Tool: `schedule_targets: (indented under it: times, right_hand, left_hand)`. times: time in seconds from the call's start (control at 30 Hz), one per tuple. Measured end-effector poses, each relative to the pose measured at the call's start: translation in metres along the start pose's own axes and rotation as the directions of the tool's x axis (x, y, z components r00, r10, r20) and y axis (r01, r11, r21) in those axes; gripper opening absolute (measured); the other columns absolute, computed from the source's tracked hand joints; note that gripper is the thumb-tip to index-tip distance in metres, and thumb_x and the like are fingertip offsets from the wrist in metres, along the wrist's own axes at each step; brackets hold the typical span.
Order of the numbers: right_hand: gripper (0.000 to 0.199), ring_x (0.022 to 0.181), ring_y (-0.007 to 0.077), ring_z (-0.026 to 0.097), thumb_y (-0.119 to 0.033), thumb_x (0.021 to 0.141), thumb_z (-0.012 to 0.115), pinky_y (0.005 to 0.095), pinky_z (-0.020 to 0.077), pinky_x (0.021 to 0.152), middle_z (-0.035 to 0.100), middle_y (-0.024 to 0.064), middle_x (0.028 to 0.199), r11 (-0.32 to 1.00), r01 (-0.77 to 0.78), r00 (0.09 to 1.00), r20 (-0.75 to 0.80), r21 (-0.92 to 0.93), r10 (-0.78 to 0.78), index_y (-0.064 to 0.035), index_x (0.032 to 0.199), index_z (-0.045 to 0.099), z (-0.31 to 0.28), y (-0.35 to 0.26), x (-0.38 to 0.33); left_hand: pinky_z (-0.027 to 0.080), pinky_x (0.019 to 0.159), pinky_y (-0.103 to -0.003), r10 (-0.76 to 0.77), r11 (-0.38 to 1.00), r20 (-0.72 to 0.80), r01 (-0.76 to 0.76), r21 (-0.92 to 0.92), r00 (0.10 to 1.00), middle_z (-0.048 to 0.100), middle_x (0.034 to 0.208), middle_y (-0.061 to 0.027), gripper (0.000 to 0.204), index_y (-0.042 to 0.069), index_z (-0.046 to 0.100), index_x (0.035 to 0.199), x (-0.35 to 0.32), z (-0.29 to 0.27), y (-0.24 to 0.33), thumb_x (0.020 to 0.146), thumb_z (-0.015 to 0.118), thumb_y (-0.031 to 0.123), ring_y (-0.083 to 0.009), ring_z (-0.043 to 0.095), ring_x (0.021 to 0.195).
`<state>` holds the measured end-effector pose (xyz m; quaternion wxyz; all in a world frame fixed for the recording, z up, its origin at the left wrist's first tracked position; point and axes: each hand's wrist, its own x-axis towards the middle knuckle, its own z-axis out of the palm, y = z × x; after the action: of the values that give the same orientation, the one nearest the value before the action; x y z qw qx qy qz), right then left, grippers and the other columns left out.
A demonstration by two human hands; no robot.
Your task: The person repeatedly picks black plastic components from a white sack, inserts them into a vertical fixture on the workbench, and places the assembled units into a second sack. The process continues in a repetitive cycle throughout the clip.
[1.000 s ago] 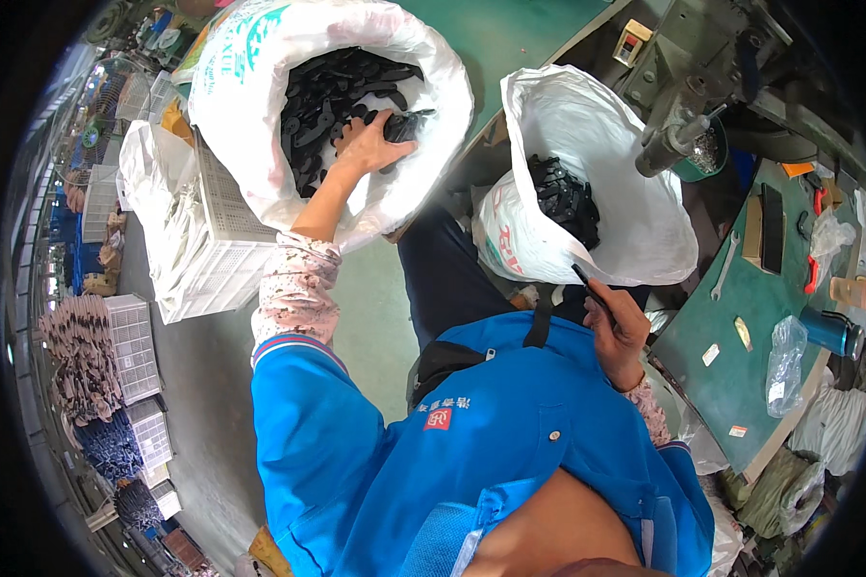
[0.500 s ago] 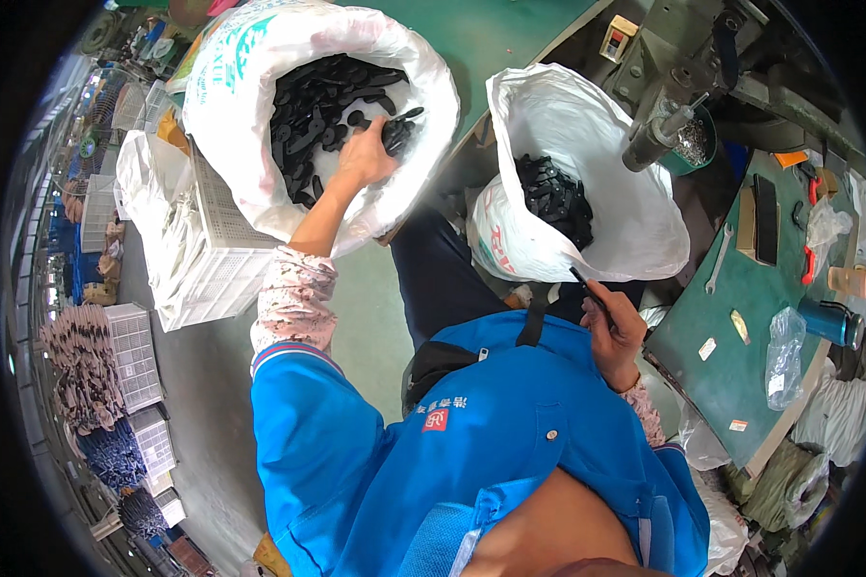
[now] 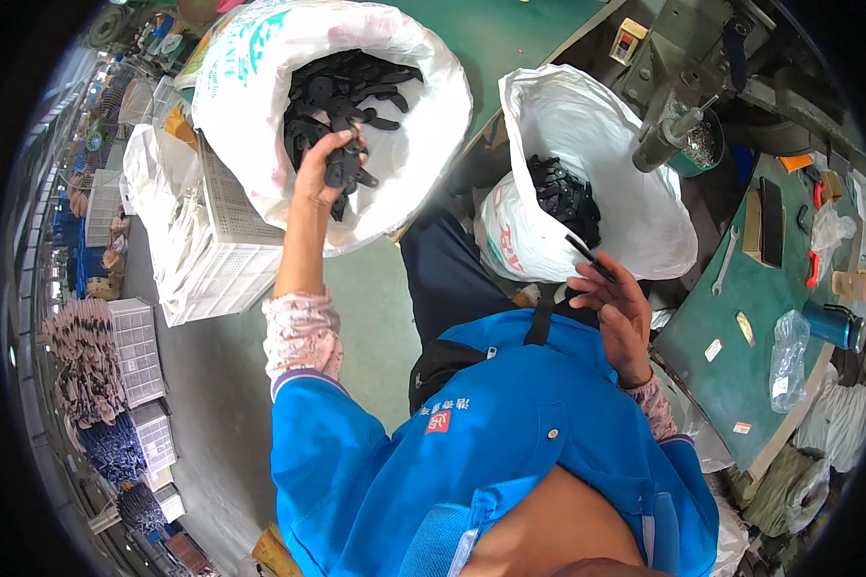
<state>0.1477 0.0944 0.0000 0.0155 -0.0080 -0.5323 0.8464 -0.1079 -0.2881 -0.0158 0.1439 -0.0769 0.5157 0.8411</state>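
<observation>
My left hand (image 3: pixel 325 163) is raised over the big white sack (image 3: pixel 250 87) at the upper left and grips a bunch of black plastic parts (image 3: pixel 348 165) lifted from the pile inside it. My right hand (image 3: pixel 618 310) sits close to my chest and pinches one thin black part (image 3: pixel 587 258) that points up toward a second, smaller white bag (image 3: pixel 587 144). That bag stands between my knees and also holds black parts (image 3: pixel 560 197). I wear a blue jacket with patterned sleeve covers.
A green workbench (image 3: pixel 741 337) runs along the right with a wrench, a blue bottle (image 3: pixel 832 325), plastic bags and a grey press machine (image 3: pixel 688 67). White plastic crates (image 3: pixel 226 240) stand left of the big sack; more crates and stacked parts line the far left floor.
My left hand has closed on a bunch of black parts and pulled back left out of the deep sack. The right hand stays near my chest with its part.
</observation>
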Motion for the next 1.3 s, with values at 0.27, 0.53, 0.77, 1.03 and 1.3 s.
schedule_targets:
  times: [0.27,0.53,0.77,1.03,1.3]
  right_hand:
    - [0.018,0.077,0.0152,0.059,0.001,0.089,0.055,0.0249,0.0453,0.07,0.056,0.0135,0.089,0.411,0.454,0.856,0.259,-0.791,-0.447,0.0035,0.106,0.058,-0.013,-0.028,0.053]
    - [0.029,0.079,0.0094,0.06,-0.01,0.098,0.047,0.024,0.0488,0.071,0.06,0.0051,0.089,0.782,0.29,0.956,0.203,-0.552,-0.212,-0.0067,0.125,0.053,-0.015,-0.095,0.1]
    - [0.029,0.073,0.007,0.058,-0.011,0.095,0.054,0.0212,0.0469,0.066,0.062,0.0027,0.081,0.784,0.193,0.981,0.087,-0.59,-0.176,-0.0061,0.123,0.059,-0.045,-0.115,0.102]
    - [0.029,0.061,0.0086,0.058,-0.013,0.092,0.057,0.0202,0.0445,0.055,0.064,0.0062,0.08,0.827,0.148,0.981,-0.026,-0.542,-0.193,0.0018,0.117,0.056,-0.054,-0.158,0.148]
    - [0.045,0.068,0.009,0.06,-0.027,0.092,0.058,0.0226,0.0468,0.051,0.064,0.0062,0.092,0.849,-0.015,0.996,-0.082,-0.529,-0.034,-0.003,0.129,0.049,-0.055,-0.133,0.142]
  left_hand:
    - [0.054,0.061,-0.033,-0.138,0.988,0.451,0.152,0.007,0.882,0.063,0.098,-0.0147,0.041,-0.004,0.054,0.111,-0.063,0.135,-0.065,0.074,0.065,0.008,-0.0216,0.063,0.078]
    - [0.052,0.062,-0.029,-0.345,0.938,0.659,0.226,0.262,0.668,0.063,0.091,-0.0112,0.052,-0.001,0.052,0.114,-0.077,0.224,-0.086,0.068,0.072,0.011,-0.0187,0.063,0.079]
    - [0.053,0.059,-0.031,-0.321,0.939,0.724,0.304,0.16,0.611,0.062,0.093,-0.0145,0.048,-0.002,0.051,0.113,-0.08,0.244,-0.101,0.07,0.069,0.008,-0.0212,0.063,0.079]
    - [0.054,0.06,-0.034,-0.17,0.926,0.663,0.347,-0.145,0.729,0.061,0.102,-0.0161,0.049,-0.004,0.048,0.12,-0.075,0.24,-0.113,0.077,0.065,0.01,-0.0248,0.062,0.086]
    - [0.053,0.059,-0.035,-0.109,0.934,0.606,0.29,-0.209,0.788,0.061,0.102,-0.0149,0.043,-0.003,0.051,0.116,-0.076,0.247,-0.114,0.077,0.064,0.009,-0.0248,0.062,0.088]
